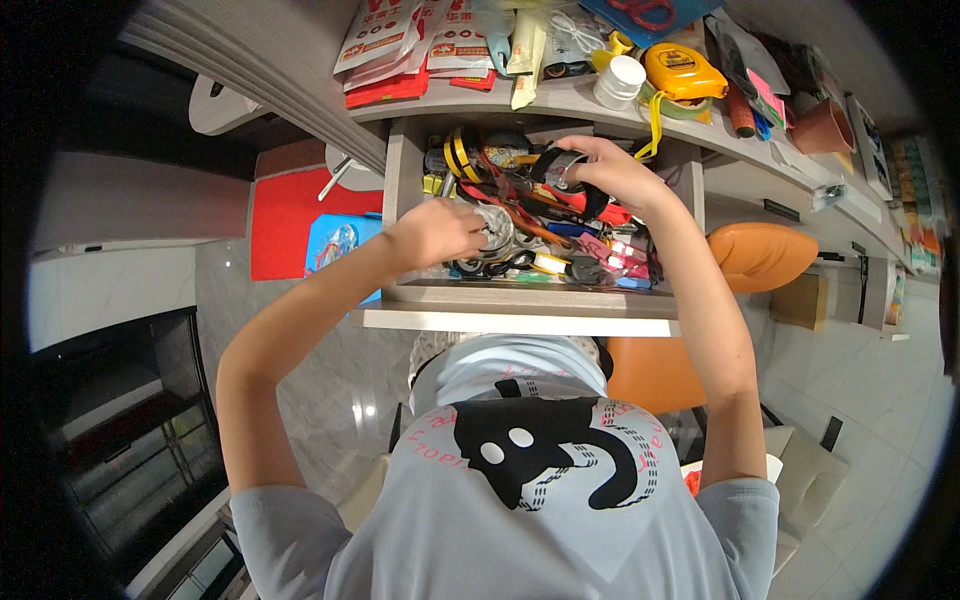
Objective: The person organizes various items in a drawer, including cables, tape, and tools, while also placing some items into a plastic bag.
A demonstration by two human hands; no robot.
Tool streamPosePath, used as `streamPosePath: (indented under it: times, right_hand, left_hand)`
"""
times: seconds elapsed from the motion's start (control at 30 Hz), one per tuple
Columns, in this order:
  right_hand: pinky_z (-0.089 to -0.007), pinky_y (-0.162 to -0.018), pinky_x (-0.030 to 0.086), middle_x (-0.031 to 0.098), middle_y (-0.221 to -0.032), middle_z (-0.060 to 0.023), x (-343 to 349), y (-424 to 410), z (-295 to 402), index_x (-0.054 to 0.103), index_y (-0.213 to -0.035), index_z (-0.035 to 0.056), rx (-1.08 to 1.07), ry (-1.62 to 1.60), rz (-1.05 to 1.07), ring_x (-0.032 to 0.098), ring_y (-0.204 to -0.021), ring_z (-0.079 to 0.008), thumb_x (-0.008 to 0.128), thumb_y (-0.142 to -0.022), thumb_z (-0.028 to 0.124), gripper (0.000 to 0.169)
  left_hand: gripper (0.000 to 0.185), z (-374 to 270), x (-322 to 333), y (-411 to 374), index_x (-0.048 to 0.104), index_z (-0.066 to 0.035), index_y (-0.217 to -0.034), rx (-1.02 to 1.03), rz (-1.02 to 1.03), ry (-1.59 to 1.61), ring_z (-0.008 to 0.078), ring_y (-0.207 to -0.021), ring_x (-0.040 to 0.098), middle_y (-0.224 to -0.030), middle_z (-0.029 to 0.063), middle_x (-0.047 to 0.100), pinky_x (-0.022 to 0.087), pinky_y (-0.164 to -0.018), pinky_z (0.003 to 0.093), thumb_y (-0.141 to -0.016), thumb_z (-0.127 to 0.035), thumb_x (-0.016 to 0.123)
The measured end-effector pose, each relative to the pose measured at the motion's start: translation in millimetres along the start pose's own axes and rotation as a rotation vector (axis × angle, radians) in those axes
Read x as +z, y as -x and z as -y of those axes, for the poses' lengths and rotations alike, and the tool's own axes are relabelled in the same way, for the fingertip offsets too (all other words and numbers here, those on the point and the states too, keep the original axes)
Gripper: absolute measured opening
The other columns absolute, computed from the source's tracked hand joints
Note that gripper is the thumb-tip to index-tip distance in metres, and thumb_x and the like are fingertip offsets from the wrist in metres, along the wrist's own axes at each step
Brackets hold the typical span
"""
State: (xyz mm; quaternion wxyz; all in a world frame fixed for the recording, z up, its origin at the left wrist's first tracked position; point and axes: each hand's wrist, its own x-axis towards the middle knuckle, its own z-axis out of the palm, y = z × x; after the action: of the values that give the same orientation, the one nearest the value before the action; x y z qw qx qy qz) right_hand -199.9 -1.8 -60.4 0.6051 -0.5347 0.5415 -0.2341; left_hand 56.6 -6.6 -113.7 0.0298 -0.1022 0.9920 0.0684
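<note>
In front of me a drawer (525,296) is pulled out, packed with tools and small items. My right hand (619,176) grips a black looped band (556,166) with a clear part, above the drawer's right side. At the left, the fingers of my left hand (439,234) are closed around a silvery-white coiled bundle (495,231); its exact kind is hard to tell. Between and around the hands lie a roll of black and yellow tape (461,154), a small yellow-white spool (550,263), pink packets (626,255) and tangled cables (517,261).
The desktop (555,99) overhangs the drawer's back. It carries a yellow tape measure (682,71), whose yellow strap (654,127) hangs over the edge, a white jar (620,81) and printed packets (382,37). An orange chair (761,256) stands at the right.
</note>
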Motion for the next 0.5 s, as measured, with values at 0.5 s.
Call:
streamPosePath:
  times: [0.5]
  right_hand:
    - [-0.0216, -0.083, 0.035, 0.055, -0.100, -0.0054, 1, -6, -9, 0.049, -0.113, -0.0016, 0.024, -0.004, 0.038, 0.048, -0.092, -0.0111, 0.056, -0.068, 0.007, 0.046]
  left_hand:
    - [0.070, 2, -5, -7, 0.038, -0.011, -0.120, -0.204, -0.050, 0.230, 0.0303, -0.100, 0.048, -0.110, 0.0129, 0.043, 0.044, -0.080, 0.0382, -0.062, -0.031, 0.071]
